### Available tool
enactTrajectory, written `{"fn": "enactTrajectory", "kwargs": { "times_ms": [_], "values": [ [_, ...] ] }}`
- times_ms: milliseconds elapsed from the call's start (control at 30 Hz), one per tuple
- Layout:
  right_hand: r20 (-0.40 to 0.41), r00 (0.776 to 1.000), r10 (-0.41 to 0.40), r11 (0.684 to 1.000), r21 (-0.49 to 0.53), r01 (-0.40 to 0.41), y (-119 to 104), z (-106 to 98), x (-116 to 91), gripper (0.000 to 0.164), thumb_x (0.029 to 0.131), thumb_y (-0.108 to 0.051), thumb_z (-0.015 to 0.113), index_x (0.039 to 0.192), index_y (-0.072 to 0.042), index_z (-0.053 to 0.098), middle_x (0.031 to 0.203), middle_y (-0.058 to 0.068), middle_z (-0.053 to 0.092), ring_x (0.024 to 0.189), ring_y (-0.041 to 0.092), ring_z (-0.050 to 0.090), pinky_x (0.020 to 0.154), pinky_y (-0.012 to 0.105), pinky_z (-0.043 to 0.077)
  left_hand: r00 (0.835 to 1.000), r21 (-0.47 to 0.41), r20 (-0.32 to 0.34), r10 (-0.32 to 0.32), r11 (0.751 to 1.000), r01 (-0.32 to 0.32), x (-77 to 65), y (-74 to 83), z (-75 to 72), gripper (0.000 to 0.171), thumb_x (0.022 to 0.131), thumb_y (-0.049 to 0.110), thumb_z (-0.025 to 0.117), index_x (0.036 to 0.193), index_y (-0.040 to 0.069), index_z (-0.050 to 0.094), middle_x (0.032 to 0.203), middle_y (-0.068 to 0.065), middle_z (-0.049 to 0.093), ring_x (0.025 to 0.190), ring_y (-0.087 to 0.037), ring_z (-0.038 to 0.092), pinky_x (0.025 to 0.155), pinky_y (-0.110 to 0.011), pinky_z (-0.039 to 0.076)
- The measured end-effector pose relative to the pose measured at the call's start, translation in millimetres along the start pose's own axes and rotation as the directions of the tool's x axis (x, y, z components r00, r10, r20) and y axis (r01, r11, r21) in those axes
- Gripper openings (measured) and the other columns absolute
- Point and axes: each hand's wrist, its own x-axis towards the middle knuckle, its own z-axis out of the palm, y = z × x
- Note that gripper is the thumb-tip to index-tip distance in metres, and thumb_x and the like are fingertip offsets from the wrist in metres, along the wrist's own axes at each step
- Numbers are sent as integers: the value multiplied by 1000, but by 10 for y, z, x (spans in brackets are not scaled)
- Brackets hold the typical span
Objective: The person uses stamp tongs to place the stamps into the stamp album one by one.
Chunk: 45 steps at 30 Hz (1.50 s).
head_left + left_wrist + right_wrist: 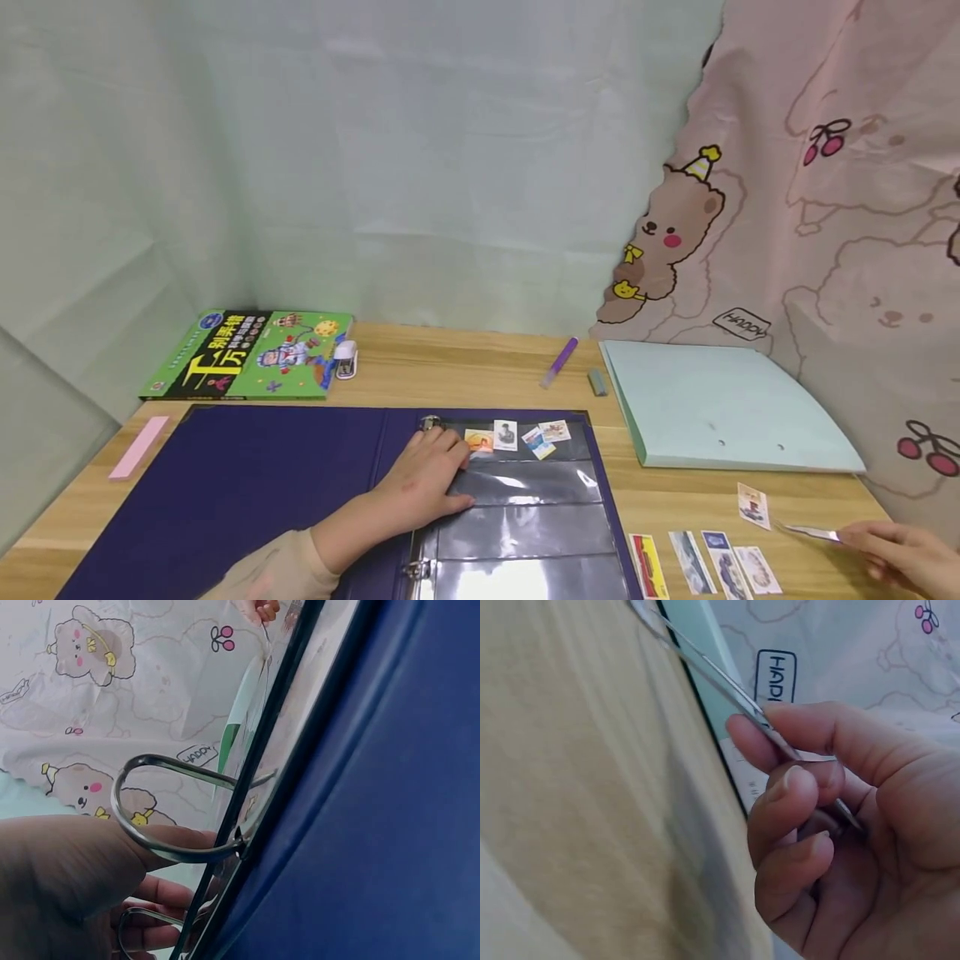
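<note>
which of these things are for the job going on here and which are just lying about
Likely part of the job:
tweezers
navy album
four small stamps in its top row
five loose stamps on the table

Apparently just lying about:
green book
stapler
pink strip
purple pen
small grey block
pale blue folder

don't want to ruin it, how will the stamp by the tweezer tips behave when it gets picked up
The stamp looks paper-thin, so it is probably very light and could crease if squeezed hard. The tweezers have narrow tips, so it might pivot or slip between them.
</note>
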Motion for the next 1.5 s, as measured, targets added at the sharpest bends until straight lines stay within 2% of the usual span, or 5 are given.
{"fn": "enactTrajectory", "kwargs": {
  "times_ms": [267, 667, 767, 967, 1500],
  "values": [
    [15, 1000, -2, 995, 97, 0, 29, 46, 24, 36, 93, -35, 43, 98, -5, 61, 66, -3, 47, 56, 5, 44, 54, 23, 42, 1000, -4, 0, -1, 1000, 1, -1, -9, 11, 39, 66, 45, 73, 81, 18, 49, 83, 7, 46, 80, -12, 38, 72, -30, 29],
    [58, 994, -90, 973, 219, 75, 53, 15, -25, 29, 96, -25, 38, 81, -40, 58, 68, -6, 50, 60, 4, 46, 57, 22, 44, 1000, -23, 22, -6, 1000, 7, 9, -9, 1, 39, 67, 44, 73, 83, 16, 51, 86, 6, 48, 81, -12, 39, 72, -31, 29],
    [75, 992, -97, 975, 210, 80, 37, 14, -27, 28, 97, -25, 37, 85, -35, 61, 68, -6, 49, 60, 3, 46, 57, 22, 43, 1000, -20, 18, -5, 1000, 6, 9, -12, 3, 39, 67, 45, 73, 83, 17, 51, 87, 5, 48, 82, -13, 40, 72, -31, 30],
    [55, 998, -21, 996, 93, 16, -24, 72, 6, 45, 96, -30, 37, 104, 9, 57, 67, -3, 47, 59, 4, 43, 56, 21, 41, 1000, -14, 14, -3, 1000, 3, 5, -15, 6, 39, 67, 46, 72, 83, 17, 51, 87, 6, 49, 82, -12, 40, 72, -31, 31],
    [74, 997, -25, 999, 45, 22, -83, 61, 23, 53, 96, -36, 35, 109, 11, 56, 65, -4, 47, 56, 3, 42, 52, 21, 41, 1000, -12, 20, -3, 1000, 4, 7, -13, 1, 39, 67, 46, 72, 83, 17, 51, 87, 6, 49, 82, -12, 40, 71, -30, 30]
  ]
}}
